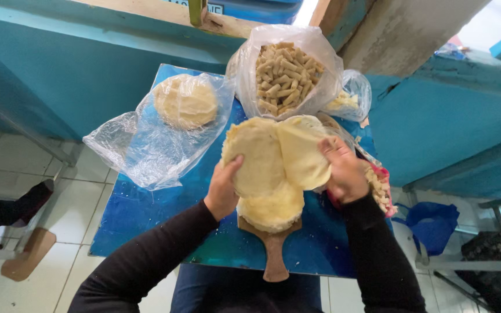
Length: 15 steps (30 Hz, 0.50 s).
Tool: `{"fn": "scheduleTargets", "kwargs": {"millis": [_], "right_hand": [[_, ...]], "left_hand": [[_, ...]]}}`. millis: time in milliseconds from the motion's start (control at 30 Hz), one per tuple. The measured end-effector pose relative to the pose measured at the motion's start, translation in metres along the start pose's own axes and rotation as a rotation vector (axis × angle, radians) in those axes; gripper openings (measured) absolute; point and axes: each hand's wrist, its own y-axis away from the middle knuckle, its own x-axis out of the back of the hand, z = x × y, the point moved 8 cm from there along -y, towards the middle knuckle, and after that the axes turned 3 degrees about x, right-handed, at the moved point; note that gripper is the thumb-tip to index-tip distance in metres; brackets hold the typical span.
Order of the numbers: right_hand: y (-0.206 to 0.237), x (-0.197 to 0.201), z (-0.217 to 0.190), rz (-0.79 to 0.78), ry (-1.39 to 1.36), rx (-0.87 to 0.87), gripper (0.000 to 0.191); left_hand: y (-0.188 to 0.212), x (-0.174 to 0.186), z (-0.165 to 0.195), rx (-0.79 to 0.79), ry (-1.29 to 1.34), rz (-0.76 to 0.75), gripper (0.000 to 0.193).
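A stack of thin round pale wrappers [271, 206] lies on a wooden board [273, 249] with a handle pointing toward me. My left hand [222, 188] grips the left edge of a lifted bunch of wrappers [256, 153]. One sheet [302, 153] is peeled and folded rightward by my right hand [343, 171], which pinches it. Both arms wear black sleeves.
The blue table [146, 211] carries a clear plastic bag with more round wrappers [185, 101], an open bag of rolled sticks [285, 72], a smaller bag [352, 98] behind it, and a red tray of rolls [381, 188] at the right. Tiled floor and teal walls surround it.
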Motion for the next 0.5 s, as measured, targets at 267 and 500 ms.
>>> {"fn": "scheduleTargets", "kwargs": {"millis": [267, 500], "right_hand": [[0.017, 0.013, -0.046, -0.084, 0.095, 0.232, 0.02], [0.048, -0.06, -0.013, -0.43, 0.211, -0.144, 0.041]], "left_hand": [[-0.016, 0.029, 0.01, 0.005, 0.273, 0.105, 0.048], [-0.034, 0.054, 0.025, -0.057, 0.354, 0.189, 0.049]]}}
